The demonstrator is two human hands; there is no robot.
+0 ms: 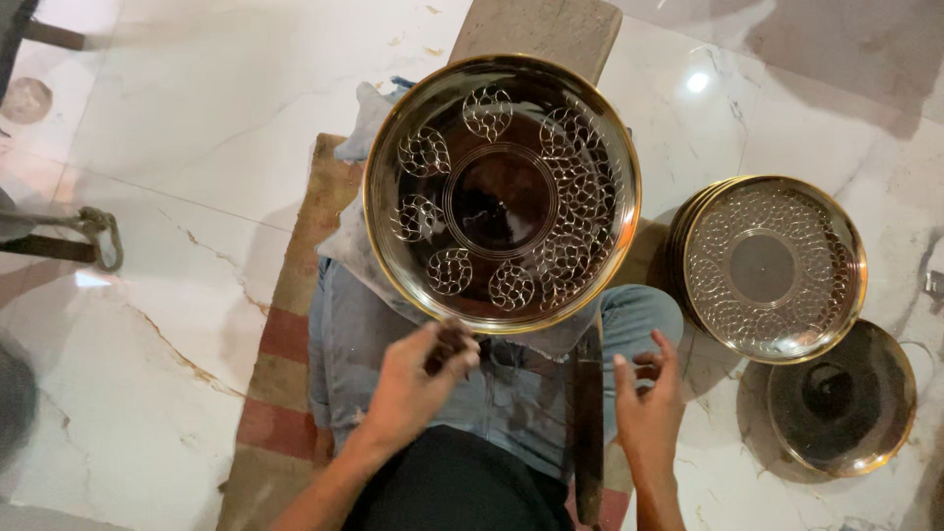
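A large round brass plate (385, 221) with engraved leaf-shaped motifs rests tilted over my lap, on a pale cloth (364, 123). My left hand (413, 388) is closed around a small dark tool (450, 346) at the plate's near rim. My right hand (644, 398) hovers open over my right knee, fingers spread, holding nothing. A long dark bar (588, 423) lies between my hands, across my jeans.
A stack of finished engraved brass plates (772, 267) sits on the marble floor to the right, with a plain dark plate (844, 398) below it. A striped mat (285, 334) lies under me. A grey block (541, 29) stands beyond the plate. Metal pieces (93, 236) lie at the left.
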